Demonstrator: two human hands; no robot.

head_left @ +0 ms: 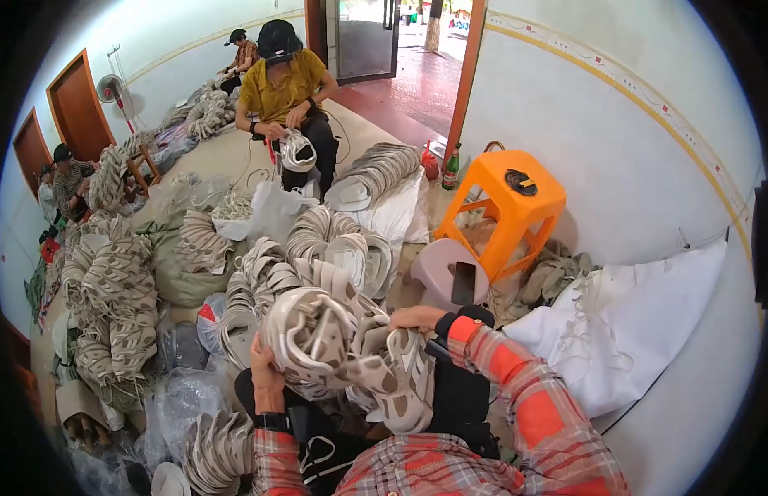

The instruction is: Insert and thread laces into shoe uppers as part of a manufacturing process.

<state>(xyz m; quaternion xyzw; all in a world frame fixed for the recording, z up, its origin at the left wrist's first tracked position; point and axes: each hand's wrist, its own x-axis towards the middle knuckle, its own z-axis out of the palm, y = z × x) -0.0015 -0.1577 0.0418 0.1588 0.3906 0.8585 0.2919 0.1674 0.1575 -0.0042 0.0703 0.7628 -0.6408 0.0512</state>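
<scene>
A thick bundle of beige and brown shoe uppers (305, 335) rests over my lap, curled into a round stack on its left side. My left hand (266, 372) grips the outer left edge of that stack. To the right, my right hand (417, 318) has its fingers closed on the upper rim of a single shoe upper (404, 384), whose toe points down toward me. This shoe upper lies against the bundle; its left part is blurred.
Piles of stacked uppers (111, 298) crowd the left. An orange stool (512, 186) and a pale low stool (433, 264) bearing a phone (464, 283) stand right. White sheeting (632, 322) leans on the wall. A co-worker in yellow (284, 91) sits ahead.
</scene>
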